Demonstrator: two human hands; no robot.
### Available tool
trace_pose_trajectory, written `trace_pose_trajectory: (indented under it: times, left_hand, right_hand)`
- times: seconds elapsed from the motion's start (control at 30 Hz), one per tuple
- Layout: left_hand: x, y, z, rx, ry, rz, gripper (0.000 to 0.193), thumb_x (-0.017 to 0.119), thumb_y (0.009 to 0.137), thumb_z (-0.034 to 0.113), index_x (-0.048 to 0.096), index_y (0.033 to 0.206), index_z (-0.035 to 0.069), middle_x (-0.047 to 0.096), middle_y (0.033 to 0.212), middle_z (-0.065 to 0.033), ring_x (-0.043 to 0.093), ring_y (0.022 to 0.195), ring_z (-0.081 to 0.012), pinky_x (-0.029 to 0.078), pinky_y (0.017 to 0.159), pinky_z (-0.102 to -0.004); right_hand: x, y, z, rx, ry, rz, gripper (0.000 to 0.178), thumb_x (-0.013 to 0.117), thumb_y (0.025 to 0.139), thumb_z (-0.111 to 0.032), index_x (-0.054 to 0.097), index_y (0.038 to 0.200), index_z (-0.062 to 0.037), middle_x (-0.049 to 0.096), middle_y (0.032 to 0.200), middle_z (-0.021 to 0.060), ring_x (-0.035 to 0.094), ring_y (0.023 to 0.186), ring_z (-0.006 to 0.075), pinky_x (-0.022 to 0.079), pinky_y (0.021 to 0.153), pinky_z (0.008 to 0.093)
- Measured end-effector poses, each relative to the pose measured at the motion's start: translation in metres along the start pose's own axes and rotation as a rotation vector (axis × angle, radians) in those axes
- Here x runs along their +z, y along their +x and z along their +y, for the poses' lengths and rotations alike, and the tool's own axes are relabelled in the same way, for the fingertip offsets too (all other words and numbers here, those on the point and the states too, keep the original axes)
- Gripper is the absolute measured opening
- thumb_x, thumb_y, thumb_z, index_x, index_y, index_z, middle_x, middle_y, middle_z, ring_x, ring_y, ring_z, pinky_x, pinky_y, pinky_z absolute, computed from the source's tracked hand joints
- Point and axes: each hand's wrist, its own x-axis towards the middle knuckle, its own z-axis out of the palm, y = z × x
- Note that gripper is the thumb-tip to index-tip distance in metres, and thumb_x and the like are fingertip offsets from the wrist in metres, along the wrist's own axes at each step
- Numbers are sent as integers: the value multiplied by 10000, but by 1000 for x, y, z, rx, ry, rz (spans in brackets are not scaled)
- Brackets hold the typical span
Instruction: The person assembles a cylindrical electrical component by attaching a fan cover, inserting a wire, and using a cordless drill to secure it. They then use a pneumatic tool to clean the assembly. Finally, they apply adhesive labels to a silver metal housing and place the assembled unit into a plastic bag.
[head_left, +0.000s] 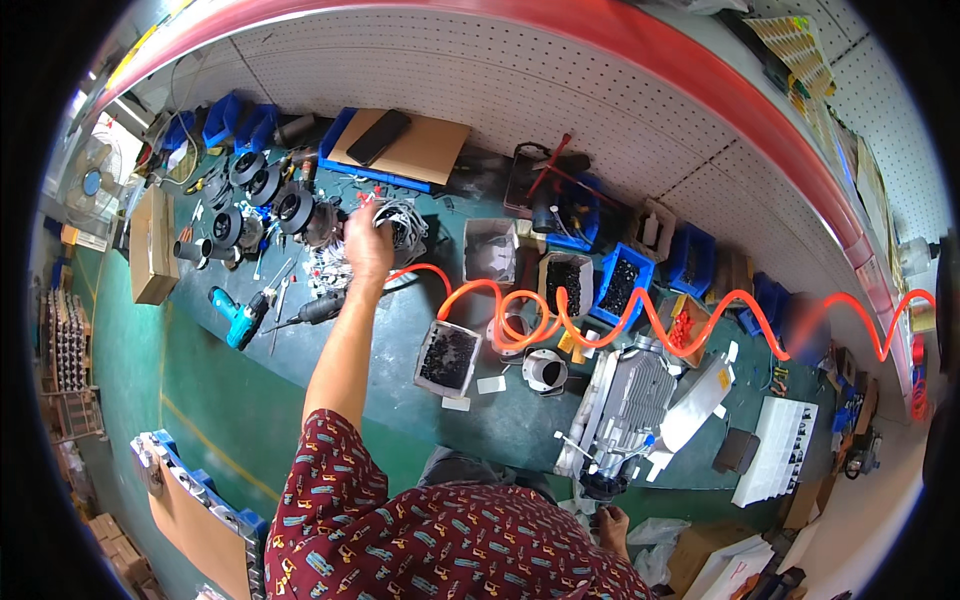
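Note:
My left arm reaches across the bench, and my left hand (pixel 368 245) is at a coiled bundle of pale cable (pixel 408 226). Its fingers are drawn together; what they hold, if anything, is hidden. Left of it stand several motor-like parts with round black tops (pixel 296 211). My right hand (pixel 612 526) is low, close to my body, beside the black end (pixel 604 486) of a grey finned metal housing (pixel 636 392). The right fingers are curled, and I cannot make out what is in them.
An orange coiled air hose (pixel 560 305) stretches across the bench. A teal cordless drill (pixel 238 318) and a black power tool (pixel 322 307) lie near the left edge. Parts bins, including a box of black pieces (pixel 448 358) and a blue bin (pixel 622 284), stand about. A phone (pixel 379 137) rests on cardboard.

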Motion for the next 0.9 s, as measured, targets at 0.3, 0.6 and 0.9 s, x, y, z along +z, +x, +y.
trace_pose_trajectory:
  times: [0.3,0.6,0.9]
  left_hand:
    - [140,-28,105,197,161,-1020,179,623,894,54,748,1020,29,723,1123,-233,698,1085,-409,578,925,-481]
    - [165,-38,118,284,376,-1147,229,608,924,89,751,1097,45,723,1198,-202,716,1107,-359,589,925,-455]
    - [184,-25,72,419,285,-1098,255,613,846,57,685,1085,4,707,1090,-280,678,1074,-454,560,930,-528]
  right_hand:
    - [-2,-13,23,-1,121,13,246,677,956,-202,628,1069,11,690,805,109,658,607,183,518,507,309]
    - [7,-51,62,11,134,34,313,667,978,-257,644,1108,26,688,820,101,669,647,187,536,527,324]
    - [5,-24,42,-68,59,193,204,621,989,-169,669,909,13,645,722,58,582,572,130,475,501,298]
